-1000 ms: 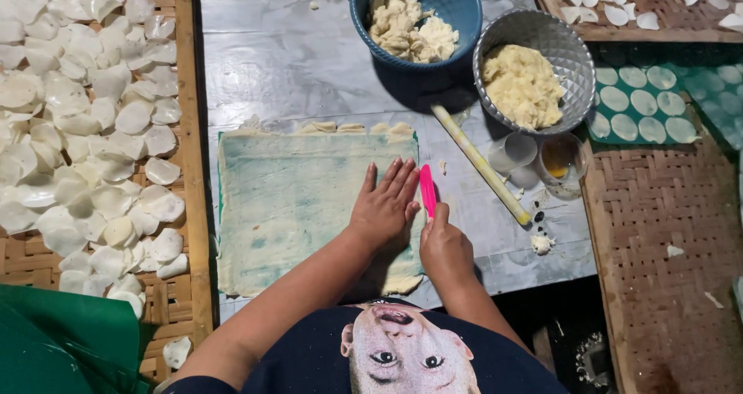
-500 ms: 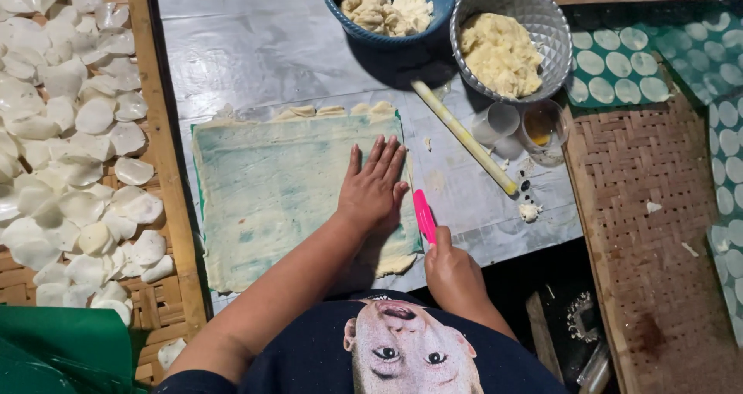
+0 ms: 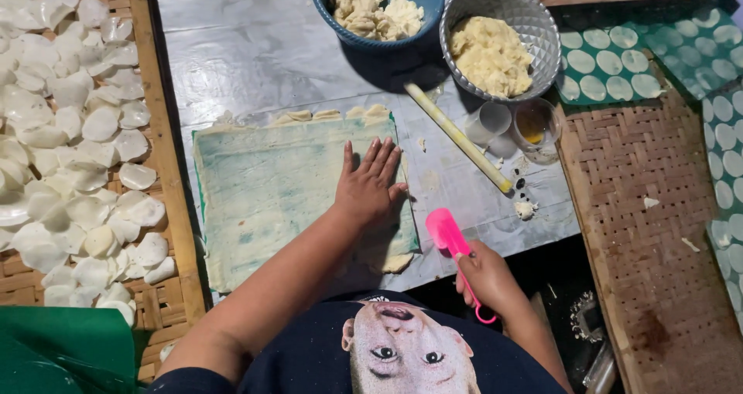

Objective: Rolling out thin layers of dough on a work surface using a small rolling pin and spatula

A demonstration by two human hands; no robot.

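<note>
A thin rectangular sheet of pale dough point(image 3: 271, 189) lies spread on a greenish mat over the grey metal-covered table point(image 3: 248, 53). My left hand point(image 3: 370, 181) presses flat on the sheet's right side, fingers apart. My right hand point(image 3: 489, 278) is near the table's front edge, to the right of the sheet, holding a pink plastic scraper point(image 3: 447, 235) by its handle with the blade pointing up and left. The scraper is off the dough.
A blue bowl of dough lumps point(image 3: 378, 7) and a metal bowl of yellow mash point(image 3: 495, 49) stand at the back. A long pale rolling stick point(image 3: 458, 137), a small cup point(image 3: 489, 121) and a glass point(image 3: 534, 127) lie right of the sheet. White round discs point(image 3: 70, 131) cover a woven tray at left.
My right hand has pulled the pink scraper back toward me and to the right, off the dough sheet's edge. My left hand stays flat on the sheet.
</note>
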